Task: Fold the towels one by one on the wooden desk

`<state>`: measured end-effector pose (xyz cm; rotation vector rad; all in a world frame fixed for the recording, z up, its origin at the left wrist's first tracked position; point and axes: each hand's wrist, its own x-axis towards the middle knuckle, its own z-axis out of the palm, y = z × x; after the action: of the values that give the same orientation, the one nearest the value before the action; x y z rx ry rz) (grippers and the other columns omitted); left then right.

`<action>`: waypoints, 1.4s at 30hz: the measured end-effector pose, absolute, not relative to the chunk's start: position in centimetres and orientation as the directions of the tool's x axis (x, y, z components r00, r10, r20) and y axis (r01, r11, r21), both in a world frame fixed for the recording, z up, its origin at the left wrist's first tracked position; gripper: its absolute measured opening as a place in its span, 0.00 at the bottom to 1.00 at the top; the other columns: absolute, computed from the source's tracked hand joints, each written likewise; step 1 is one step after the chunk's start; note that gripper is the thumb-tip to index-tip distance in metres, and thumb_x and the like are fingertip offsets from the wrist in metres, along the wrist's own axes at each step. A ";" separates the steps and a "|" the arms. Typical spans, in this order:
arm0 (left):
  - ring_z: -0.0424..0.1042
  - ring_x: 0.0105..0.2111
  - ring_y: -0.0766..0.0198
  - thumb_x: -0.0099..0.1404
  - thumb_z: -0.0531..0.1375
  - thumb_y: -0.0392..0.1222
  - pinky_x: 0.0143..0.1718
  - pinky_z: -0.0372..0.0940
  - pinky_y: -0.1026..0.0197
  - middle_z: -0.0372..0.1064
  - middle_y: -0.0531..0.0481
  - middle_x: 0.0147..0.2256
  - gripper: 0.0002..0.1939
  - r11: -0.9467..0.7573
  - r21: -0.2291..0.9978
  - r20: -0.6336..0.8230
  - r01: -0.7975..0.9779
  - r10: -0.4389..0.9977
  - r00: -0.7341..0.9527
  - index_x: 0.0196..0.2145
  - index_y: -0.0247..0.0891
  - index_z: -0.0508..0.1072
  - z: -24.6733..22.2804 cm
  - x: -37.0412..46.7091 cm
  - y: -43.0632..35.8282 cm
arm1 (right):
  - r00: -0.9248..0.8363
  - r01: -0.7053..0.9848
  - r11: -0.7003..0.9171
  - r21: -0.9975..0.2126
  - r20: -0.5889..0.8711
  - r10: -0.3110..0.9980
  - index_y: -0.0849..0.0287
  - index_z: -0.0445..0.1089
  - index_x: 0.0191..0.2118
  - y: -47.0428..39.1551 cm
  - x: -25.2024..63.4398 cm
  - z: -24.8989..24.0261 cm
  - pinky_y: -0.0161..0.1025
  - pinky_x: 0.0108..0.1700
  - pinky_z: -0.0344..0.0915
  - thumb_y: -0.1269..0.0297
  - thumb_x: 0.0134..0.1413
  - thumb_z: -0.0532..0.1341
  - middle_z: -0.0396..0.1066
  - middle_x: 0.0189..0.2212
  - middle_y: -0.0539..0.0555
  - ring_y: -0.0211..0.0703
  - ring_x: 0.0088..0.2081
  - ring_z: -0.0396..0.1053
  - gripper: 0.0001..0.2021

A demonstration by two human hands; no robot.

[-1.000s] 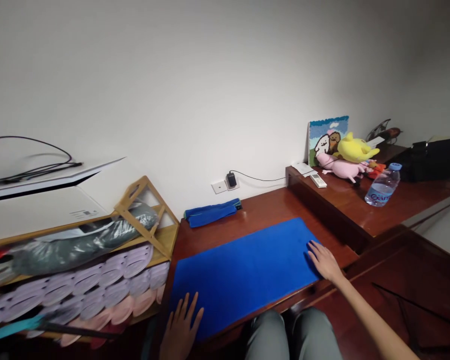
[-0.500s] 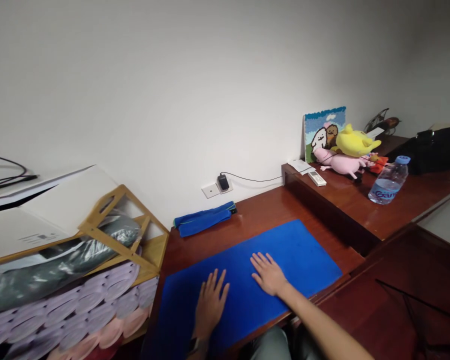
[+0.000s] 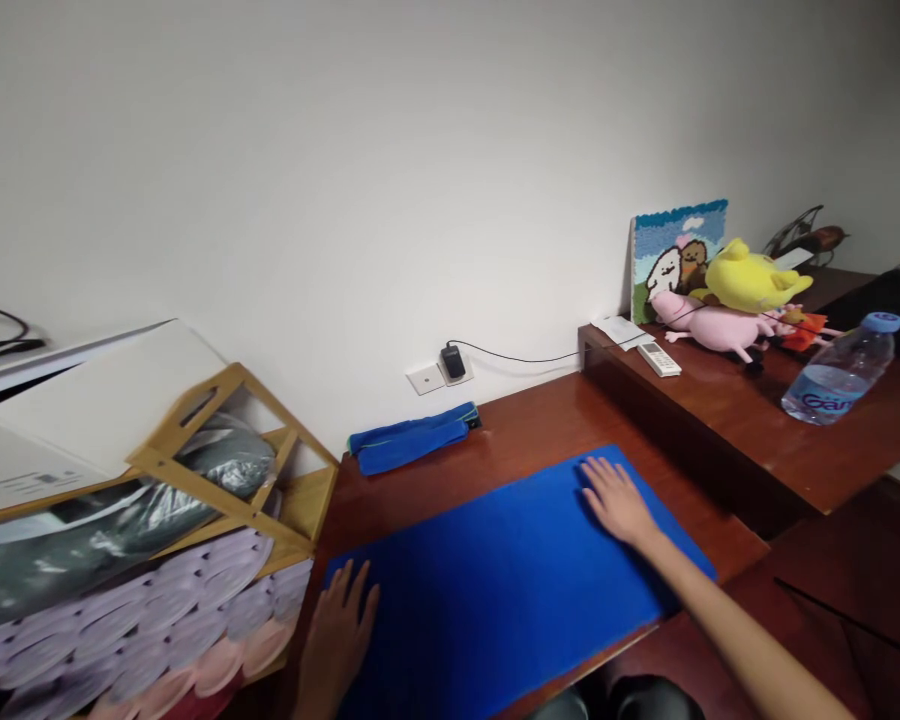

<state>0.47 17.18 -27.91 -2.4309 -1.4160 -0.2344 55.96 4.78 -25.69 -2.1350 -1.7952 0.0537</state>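
A blue mat [image 3: 487, 580] lies flat on the reddish-brown wooden desk [image 3: 529, 425]. My left hand [image 3: 339, 630] rests at the mat's left end, palm down with fingers spread, holding nothing. Toward the mat's right end, my right hand [image 3: 619, 500] lies palm down on the blue surface, fingers stretched out and nothing in them. Behind the mat, a folded blue cloth item [image 3: 412, 440] sits by the wall, touched by neither hand.
To the left stands a wooden rack [image 3: 300, 510] with a plastic-wrapped dark bundle [image 3: 105, 540]. On the raised right surface are a water bottle [image 3: 832, 385], plush toys [image 3: 750, 280], a white remote [image 3: 658, 359] and a picture [image 3: 667, 250]. A black plug [image 3: 454, 361] sits in the wall socket.
My hands have moved apart over the mat: the left toward its left end, the right toward its right end. The view has shifted slightly.
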 end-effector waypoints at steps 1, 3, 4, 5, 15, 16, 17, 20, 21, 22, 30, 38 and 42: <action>0.63 0.68 0.46 0.74 0.46 0.45 0.66 0.60 0.37 0.69 0.41 0.65 0.26 -0.458 -0.145 0.312 0.877 0.820 0.480 0.61 0.39 0.74 -27.4 2.9 17.5 | 0.128 0.947 -0.051 -0.316 0.230 0.965 0.56 0.58 0.73 6.1 52.8 -25.1 0.60 0.75 0.43 0.52 0.74 0.45 0.55 0.73 0.58 0.55 0.74 0.49 0.29; 0.61 0.69 0.48 0.76 0.47 0.50 0.67 0.59 0.39 0.63 0.41 0.68 0.28 -0.491 -0.076 0.308 0.868 0.816 0.489 0.67 0.41 0.68 -26.6 7.8 18.0 | -0.012 0.922 0.111 -0.371 0.260 0.966 0.55 0.57 0.74 8.8 46.1 -24.5 0.58 0.75 0.42 0.51 0.74 0.46 0.54 0.73 0.56 0.53 0.75 0.48 0.29; 0.59 0.70 0.49 0.76 0.47 0.51 0.68 0.58 0.40 0.61 0.42 0.70 0.28 -0.510 -0.054 0.286 0.858 0.816 0.503 0.68 0.42 0.66 -26.3 9.9 18.1 | -0.076 0.900 0.177 -0.397 0.258 0.963 0.54 0.56 0.74 9.9 43.1 -24.5 0.56 0.75 0.42 0.50 0.74 0.47 0.53 0.74 0.55 0.52 0.75 0.48 0.30; 0.58 0.71 0.49 0.76 0.47 0.52 0.69 0.57 0.40 0.59 0.43 0.71 0.28 -0.522 -0.039 0.256 0.852 0.819 0.513 0.69 0.44 0.65 -26.2 11.6 18.2 | -0.115 0.882 0.212 -0.422 0.244 0.963 0.54 0.55 0.74 10.8 40.5 -24.7 0.55 0.76 0.42 0.48 0.74 0.47 0.52 0.74 0.55 0.51 0.75 0.47 0.30; 0.53 0.72 0.44 0.69 0.50 0.40 0.68 0.53 0.34 0.60 0.50 0.70 0.27 -0.457 -0.247 0.039 0.855 0.877 0.479 0.61 0.49 0.75 -27.5 0.7 21.0 | 0.159 0.939 -0.126 -0.319 0.079 0.984 0.53 0.53 0.75 9.4 54.7 -28.4 0.57 0.75 0.39 0.47 0.73 0.46 0.50 0.74 0.56 0.52 0.76 0.45 0.31; 0.53 0.72 0.44 0.68 0.50 0.38 0.68 0.53 0.34 0.61 0.50 0.70 0.27 -0.455 -0.260 0.037 0.852 0.877 0.480 0.60 0.49 0.76 -27.5 -0.3 21.1 | 0.246 0.929 -0.226 -0.292 0.035 0.969 0.54 0.53 0.75 8.8 57.7 -28.4 0.58 0.75 0.39 0.47 0.73 0.46 0.48 0.75 0.56 0.53 0.76 0.43 0.32; 0.53 0.72 0.44 0.67 0.50 0.37 0.67 0.54 0.34 0.61 0.50 0.70 0.28 -0.454 -0.266 0.039 0.850 0.876 0.480 0.60 0.49 0.76 -27.5 -0.9 21.1 | 0.328 0.910 -0.316 -0.268 -0.001 0.945 0.55 0.51 0.76 8.3 60.3 -28.5 0.58 0.75 0.38 0.48 0.73 0.45 0.46 0.75 0.56 0.53 0.76 0.42 0.32; 0.54 0.72 0.44 0.66 0.50 0.35 0.67 0.54 0.35 0.60 0.50 0.70 0.29 -0.456 -0.265 0.051 0.850 0.873 0.485 0.60 0.49 0.76 -27.6 -1.1 21.0 | 0.431 0.871 -0.424 -0.246 -0.031 0.902 0.54 0.46 0.77 7.4 65.0 -29.1 0.56 0.76 0.36 0.47 0.73 0.42 0.42 0.76 0.54 0.48 0.76 0.40 0.33; 0.54 0.72 0.43 0.67 0.50 0.36 0.67 0.54 0.34 0.61 0.50 0.70 0.28 -0.458 -0.259 0.060 0.850 0.871 0.488 0.59 0.49 0.76 -27.7 -0.8 21.0 | 0.435 0.869 -0.428 -0.247 -0.027 0.900 0.54 0.45 0.77 7.3 65.6 -29.4 0.55 0.76 0.36 0.47 0.73 0.41 0.41 0.77 0.54 0.47 0.76 0.40 0.33; 0.55 0.72 0.43 0.67 0.50 0.37 0.67 0.55 0.34 0.62 0.50 0.69 0.27 -0.460 -0.249 0.075 0.852 0.868 0.490 0.59 0.49 0.77 -27.8 -0.6 21.0 | 0.433 0.870 -0.425 -0.249 -0.023 0.901 0.53 0.45 0.77 7.2 65.8 -29.6 0.54 0.76 0.35 0.46 0.73 0.41 0.41 0.77 0.53 0.47 0.76 0.40 0.34; 0.67 0.64 0.45 0.73 0.43 0.52 0.63 0.63 0.42 0.68 0.33 0.64 0.33 -0.318 -0.054 0.369 0.946 0.875 0.315 0.63 0.31 0.70 -27.0 0.3 21.3 | 0.363 0.856 -0.343 -0.387 -0.022 0.932 0.45 0.56 0.73 7.1 66.5 -29.1 0.57 0.75 0.36 0.52 0.73 0.43 0.47 0.76 0.49 0.47 0.76 0.42 0.28; 0.77 0.47 0.52 0.73 0.52 0.42 0.52 0.72 0.47 0.79 0.41 0.45 0.16 -0.680 0.052 0.598 0.731 0.608 0.522 0.48 0.40 0.78 -24.2 16.3 13.3 | 0.329 0.816 -0.286 -0.502 -0.002 0.944 0.41 0.61 0.71 7.3 67.7 -29.4 0.57 0.75 0.38 0.59 0.69 0.47 0.56 0.73 0.44 0.45 0.76 0.44 0.27; 0.75 0.46 0.55 0.72 0.54 0.36 0.50 0.70 0.49 0.77 0.44 0.45 0.14 -0.876 0.214 0.405 0.431 0.482 0.777 0.50 0.43 0.76 -23.3 32.5 4.2 | 0.302 0.820 -0.267 -0.506 -0.012 0.953 0.43 0.60 0.72 7.2 67.9 -29.3 0.58 0.75 0.37 0.59 0.69 0.48 0.55 0.73 0.45 0.47 0.76 0.43 0.28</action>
<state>32.52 4.22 -23.28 -3.0639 -0.7897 -0.7465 67.93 7.22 -29.35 -2.1705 -1.5828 0.4439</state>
